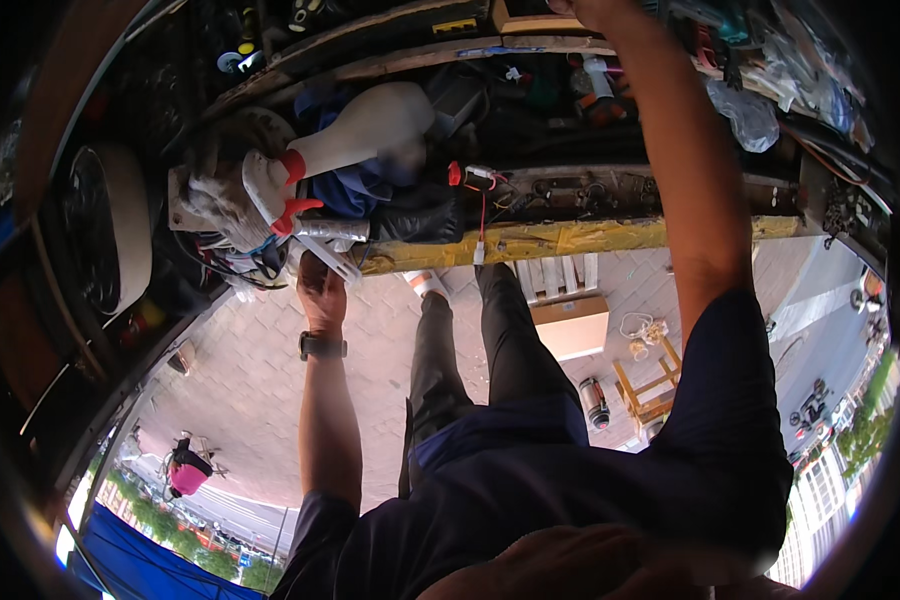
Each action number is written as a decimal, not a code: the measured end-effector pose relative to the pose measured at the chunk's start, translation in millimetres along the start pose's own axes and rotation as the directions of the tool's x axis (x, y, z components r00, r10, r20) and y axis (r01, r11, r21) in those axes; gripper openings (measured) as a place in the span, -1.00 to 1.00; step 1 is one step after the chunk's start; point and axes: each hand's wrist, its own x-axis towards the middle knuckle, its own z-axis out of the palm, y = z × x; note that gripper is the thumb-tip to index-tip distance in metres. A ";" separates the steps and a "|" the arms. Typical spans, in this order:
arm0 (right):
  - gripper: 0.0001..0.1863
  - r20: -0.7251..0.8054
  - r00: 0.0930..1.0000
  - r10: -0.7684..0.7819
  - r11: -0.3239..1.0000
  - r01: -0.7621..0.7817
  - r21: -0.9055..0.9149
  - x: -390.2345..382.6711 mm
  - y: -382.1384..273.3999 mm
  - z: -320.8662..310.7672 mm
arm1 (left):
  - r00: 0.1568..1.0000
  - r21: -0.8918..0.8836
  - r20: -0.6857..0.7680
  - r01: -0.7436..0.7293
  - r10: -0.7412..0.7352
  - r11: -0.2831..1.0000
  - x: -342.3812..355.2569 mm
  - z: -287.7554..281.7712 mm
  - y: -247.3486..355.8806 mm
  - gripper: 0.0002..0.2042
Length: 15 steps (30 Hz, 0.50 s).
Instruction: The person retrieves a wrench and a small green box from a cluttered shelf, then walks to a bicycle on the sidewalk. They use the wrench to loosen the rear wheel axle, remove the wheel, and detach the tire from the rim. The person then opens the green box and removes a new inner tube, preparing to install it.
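Note:
My left hand (320,295), with a dark watch on its wrist, is at the left of the cluttered bench. Its fingers close around the lower part of a pale slotted strip (330,257). Right above it lies a white spray bottle (365,125) on its side, with a red collar and red trigger; its nozzle head points down toward my hand. A crumpled greyish cloth or bag (225,210) is beside the nozzle. My right hand (590,12) reaches far up to the upper shelf; the frame's top edge cuts it off, so its fingers are mostly hidden.
Along the bench's near edge runs a yellow-taped board (560,238). A small red-ended part with wires (470,176) hangs over it. A cardboard box (572,327) and a wooden frame (650,385) stand on the paving below. Clear plastic bags (745,115) lie at right.

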 end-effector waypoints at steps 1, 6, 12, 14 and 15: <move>-0.91 0.101 0.995 -0.007 0.996 -0.003 0.095 -2.2 3.0 -6.3 | 1.000 0.025 0.013 0.014 -0.015 1.000 1.5 -1.4 0.2 -0.83; -0.75 0.346 0.937 0.046 0.898 -0.190 0.397 -20.3 35.0 -26.7 | 0.997 0.109 0.032 0.064 -0.068 0.992 -1.4 0.1 22.2 -0.82; -0.80 0.363 0.916 -0.168 0.974 0.098 0.203 -62.1 66.8 -30.9 | 0.994 0.179 0.089 0.046 -0.062 0.983 -11.6 -6.0 43.0 -0.76; -0.71 0.264 0.959 -0.099 0.989 0.124 -0.083 -79.2 72.5 -27.8 | 0.993 0.260 0.106 -0.084 0.058 0.962 -20.5 -7.2 47.9 -0.73; -0.71 0.245 0.962 -0.119 0.983 0.149 -0.108 -94.2 71.8 -24.8 | 0.987 0.298 0.115 -0.144 0.114 0.944 -27.4 -8.1 49.8 -0.72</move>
